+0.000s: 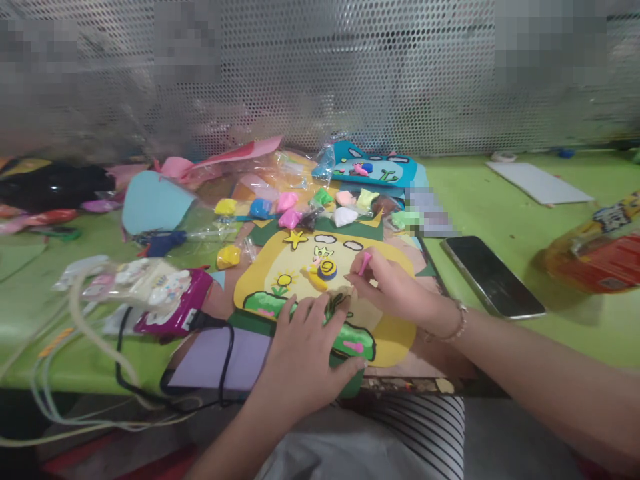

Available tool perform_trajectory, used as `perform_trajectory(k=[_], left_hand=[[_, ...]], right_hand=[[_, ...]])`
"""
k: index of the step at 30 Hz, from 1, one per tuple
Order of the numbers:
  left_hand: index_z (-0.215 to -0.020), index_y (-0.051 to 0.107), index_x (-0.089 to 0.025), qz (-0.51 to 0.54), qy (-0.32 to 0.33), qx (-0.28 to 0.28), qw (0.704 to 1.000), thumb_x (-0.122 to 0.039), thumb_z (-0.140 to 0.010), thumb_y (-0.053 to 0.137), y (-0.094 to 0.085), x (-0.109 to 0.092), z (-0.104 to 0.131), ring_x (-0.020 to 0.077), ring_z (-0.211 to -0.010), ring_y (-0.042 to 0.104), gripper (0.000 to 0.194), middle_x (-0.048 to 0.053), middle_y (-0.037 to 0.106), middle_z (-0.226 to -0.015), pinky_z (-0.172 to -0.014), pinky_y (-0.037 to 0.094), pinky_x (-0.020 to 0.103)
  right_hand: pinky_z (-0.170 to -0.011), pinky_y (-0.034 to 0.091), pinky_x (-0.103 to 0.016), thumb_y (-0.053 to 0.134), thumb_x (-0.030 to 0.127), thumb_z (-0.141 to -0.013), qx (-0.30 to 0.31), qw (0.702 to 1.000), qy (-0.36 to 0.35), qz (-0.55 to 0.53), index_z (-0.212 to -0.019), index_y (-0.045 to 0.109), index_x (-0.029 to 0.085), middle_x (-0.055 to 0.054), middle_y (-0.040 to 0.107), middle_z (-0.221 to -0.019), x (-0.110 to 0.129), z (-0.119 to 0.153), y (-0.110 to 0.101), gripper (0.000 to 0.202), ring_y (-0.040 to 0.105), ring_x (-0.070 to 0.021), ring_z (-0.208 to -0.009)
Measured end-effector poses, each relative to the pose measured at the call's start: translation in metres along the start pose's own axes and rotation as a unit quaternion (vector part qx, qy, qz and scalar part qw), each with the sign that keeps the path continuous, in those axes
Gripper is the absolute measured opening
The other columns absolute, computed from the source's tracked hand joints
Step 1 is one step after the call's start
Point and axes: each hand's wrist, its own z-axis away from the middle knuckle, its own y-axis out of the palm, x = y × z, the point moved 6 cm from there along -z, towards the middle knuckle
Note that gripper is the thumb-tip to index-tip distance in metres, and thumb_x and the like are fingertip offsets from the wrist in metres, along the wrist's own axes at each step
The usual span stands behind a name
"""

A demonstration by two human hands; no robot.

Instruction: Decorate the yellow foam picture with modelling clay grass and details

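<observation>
A yellow paper picture lies in front of me, decorated with modelling clay. On it are a blue and yellow snail, a star, a sun and green patches with pink bits. My left hand rests flat across its lower middle, fingers spread, hiding part of the green strip. Over the right half, my right hand pinches a small pink piece of clay, close to the snail.
Several wrapped clay lumps lie behind the picture, before a blue clay picture. To the right are a phone, a bottle and a white board. Cables and a magenta pack lie left.
</observation>
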Motion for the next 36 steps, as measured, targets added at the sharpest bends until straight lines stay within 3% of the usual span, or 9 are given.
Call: perform_trajectory(k=[13,19,22,26,30,36], left_hand=[[-0.135,0.047,-0.025,0.034,-0.01,0.012,0.999,-0.064,-0.082,0.048,-0.002,0.004,-0.004,0.0321,-0.123,0.042,0.066,0.012,0.049,-0.132,-0.105,0.024,0.06],[-0.131,0.05,-0.027,0.036,-0.001,0.0,0.999,-0.061,-0.081,0.052,-0.003,0.001,-0.006,0.0324,-0.121,0.043,0.061,0.011,0.05,-0.129,-0.104,0.025,0.061],[-0.132,0.049,-0.022,0.034,-0.005,-0.026,0.999,-0.06,-0.083,0.051,-0.007,0.004,-0.004,0.0326,-0.119,0.044,0.062,0.013,0.05,-0.128,-0.103,0.029,0.059],[-0.131,0.049,-0.017,0.03,-0.026,-0.068,0.997,-0.057,-0.086,0.048,-0.012,0.012,0.004,0.0323,-0.118,0.044,0.06,0.015,0.051,-0.125,-0.098,0.035,0.053],[-0.123,0.056,-0.017,0.023,0.004,-0.05,0.998,-0.053,-0.088,0.047,-0.009,0.011,0.014,0.0327,-0.116,0.044,0.051,0.014,0.052,-0.126,-0.097,0.036,0.052],[-0.128,0.053,-0.017,0.021,0.027,-0.027,0.999,-0.052,-0.089,0.047,-0.009,0.007,0.013,0.0315,-0.115,0.045,0.053,0.013,0.053,-0.128,-0.097,0.036,0.052]], right_hand=[[-0.051,0.037,-0.022,0.047,0.022,-0.091,-0.024,1.0,-0.013,-0.002,-0.081,0.034,0.022,0.003,0.05,-0.066,-0.003,0.0,-0.005,0.017,0.047,-0.0087,-0.054],[-0.05,0.036,-0.023,0.047,0.023,-0.09,-0.021,1.0,-0.012,0.001,-0.081,0.034,0.022,0.003,0.049,-0.067,-0.002,0.0,-0.005,0.016,0.046,-0.0089,-0.054],[-0.049,0.034,-0.022,0.047,0.022,-0.089,-0.023,1.0,-0.01,-0.005,-0.079,0.033,0.023,0.004,0.047,-0.066,-0.001,-0.001,-0.006,0.018,0.044,-0.0084,-0.053],[-0.051,0.036,-0.022,0.047,0.022,-0.09,0.015,0.999,0.014,-0.037,-0.081,0.033,0.023,0.005,0.05,-0.063,-0.003,0.0,-0.003,0.017,0.047,-0.0086,-0.052],[-0.053,0.038,-0.023,0.048,0.024,-0.09,0.057,0.997,0.027,-0.044,-0.083,0.033,0.023,0.005,0.054,-0.063,-0.005,0.002,0.004,0.016,0.05,-0.0098,-0.054],[-0.054,0.038,-0.024,0.046,0.026,-0.089,0.062,0.997,0.035,-0.033,-0.084,0.032,0.023,0.004,0.054,-0.063,-0.004,0.0,0.008,0.016,0.05,-0.0116,-0.056]])
